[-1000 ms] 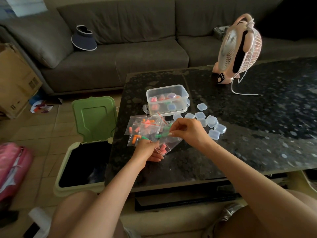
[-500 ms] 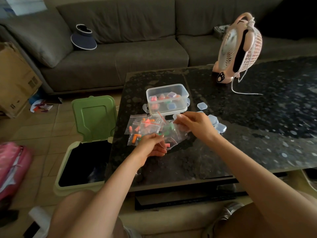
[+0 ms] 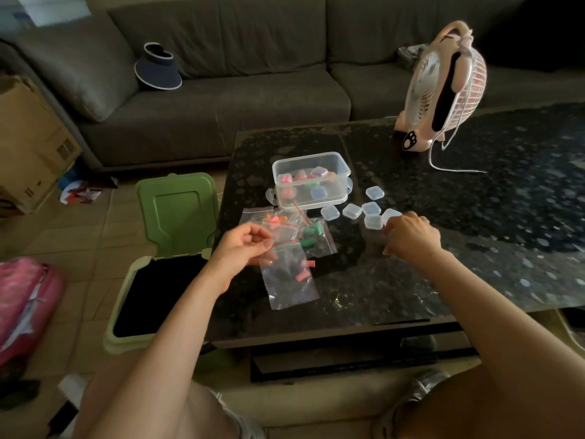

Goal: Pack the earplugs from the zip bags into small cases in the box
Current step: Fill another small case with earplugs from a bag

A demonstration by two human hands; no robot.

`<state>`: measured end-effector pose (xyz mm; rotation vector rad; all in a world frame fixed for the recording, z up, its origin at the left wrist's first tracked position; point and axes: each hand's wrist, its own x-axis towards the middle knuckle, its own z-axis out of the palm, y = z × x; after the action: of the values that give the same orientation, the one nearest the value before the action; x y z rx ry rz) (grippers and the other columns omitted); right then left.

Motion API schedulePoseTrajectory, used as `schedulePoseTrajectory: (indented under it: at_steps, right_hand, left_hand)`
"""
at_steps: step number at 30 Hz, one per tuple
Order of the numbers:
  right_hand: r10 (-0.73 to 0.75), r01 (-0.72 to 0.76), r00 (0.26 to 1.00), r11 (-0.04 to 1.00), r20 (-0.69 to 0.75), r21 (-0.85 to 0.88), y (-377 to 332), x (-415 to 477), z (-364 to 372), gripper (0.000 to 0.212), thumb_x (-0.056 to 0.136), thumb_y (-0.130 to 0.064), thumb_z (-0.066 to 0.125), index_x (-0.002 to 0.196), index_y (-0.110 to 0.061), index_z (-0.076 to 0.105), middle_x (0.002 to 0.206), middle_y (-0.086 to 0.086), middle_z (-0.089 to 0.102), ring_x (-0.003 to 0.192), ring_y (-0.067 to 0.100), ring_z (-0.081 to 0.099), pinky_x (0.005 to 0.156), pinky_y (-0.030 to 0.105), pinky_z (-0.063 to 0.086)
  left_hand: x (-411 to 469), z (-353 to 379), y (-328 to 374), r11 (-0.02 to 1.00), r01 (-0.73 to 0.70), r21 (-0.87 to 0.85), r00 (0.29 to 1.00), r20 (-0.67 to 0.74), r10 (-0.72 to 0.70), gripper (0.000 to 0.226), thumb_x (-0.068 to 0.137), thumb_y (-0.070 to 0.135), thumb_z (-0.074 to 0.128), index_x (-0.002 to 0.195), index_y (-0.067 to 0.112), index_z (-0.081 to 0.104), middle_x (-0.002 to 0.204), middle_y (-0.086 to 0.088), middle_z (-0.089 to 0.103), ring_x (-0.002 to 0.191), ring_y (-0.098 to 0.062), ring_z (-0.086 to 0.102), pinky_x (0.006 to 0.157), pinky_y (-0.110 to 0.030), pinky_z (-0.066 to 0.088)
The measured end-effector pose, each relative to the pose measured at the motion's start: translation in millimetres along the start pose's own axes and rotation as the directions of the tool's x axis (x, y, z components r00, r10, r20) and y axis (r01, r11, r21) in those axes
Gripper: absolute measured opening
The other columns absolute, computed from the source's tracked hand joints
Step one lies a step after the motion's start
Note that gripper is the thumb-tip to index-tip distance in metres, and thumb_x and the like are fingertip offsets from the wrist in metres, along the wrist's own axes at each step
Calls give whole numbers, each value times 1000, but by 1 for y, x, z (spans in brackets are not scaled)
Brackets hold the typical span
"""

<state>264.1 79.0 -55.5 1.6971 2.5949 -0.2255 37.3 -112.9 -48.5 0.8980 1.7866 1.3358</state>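
Note:
My left hand (image 3: 243,248) pinches the top edge of a clear zip bag (image 3: 289,277) that hangs over the dark table and holds pink earplugs. More zip bags lie behind it, one with orange earplugs (image 3: 275,220) and one with green earplugs (image 3: 313,236). My right hand (image 3: 411,236) rests fingers-down on the table beside several small clear cases (image 3: 364,212); whether it grips one is hidden. A clear plastic box (image 3: 311,180) behind the bags holds several filled small cases.
A pink desk fan (image 3: 443,90) with a white cord stands at the table's back right. An open green-lidded bin (image 3: 158,280) sits on the floor left of the table (image 3: 474,248). A grey sofa (image 3: 221,90) with a visor cap lies beyond.
My left hand has lifted one zip bag of pink earplugs off the pile. My right hand has let go of the bags and moved right to the small cases.

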Motion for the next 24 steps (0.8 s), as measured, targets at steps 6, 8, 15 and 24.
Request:
schedulePoseTrajectory:
  at_steps: [6, 8, 15, 24]
  right_hand:
    - [0, 0, 1000, 1000, 13, 23, 6, 3, 7, 35, 79, -18, 69, 113, -15, 63, 110, 10, 60, 106, 30, 55, 76, 35, 45]
    - [-21, 21, 1000, 997, 9, 77, 3, 2, 6, 28, 80, -18, 66, 109, -17, 66, 105, 9, 63, 97, 27, 59, 75, 34, 48]
    - [-244, 74, 959, 700, 141, 710, -35, -20, -13, 26, 76, -13, 77, 98, -11, 64, 83, 1, 61, 73, 20, 66, 66, 29, 59]
    - [-493, -110, 844, 226, 211, 968, -67, -38, -13, 18, 83, 1, 66, 98, -8, 64, 93, 13, 66, 78, 22, 70, 69, 24, 58]
  left_hand:
    - [6, -22, -10, 906, -72, 418, 987, -101, 125, 19, 78, -1, 70, 80, 14, 59, 74, -1, 62, 71, -13, 61, 75, -33, 52]
    - [7, -23, -15, 841, -85, 535, 981, -103, 165, 25, 78, 1, 71, 75, 22, 58, 70, 4, 61, 70, -11, 59, 77, -34, 51]
    - [16, -11, -26, 720, -98, 687, 967, -107, 233, 24, 79, -2, 66, 90, 18, 60, 107, -2, 57, 101, -16, 56, 83, -30, 46]
    - [-7, 37, -5, 724, -395, 566, 893, 52, 447, 30, 77, 20, 74, 103, 17, 59, 109, 17, 53, 108, -16, 56, 115, -25, 17]
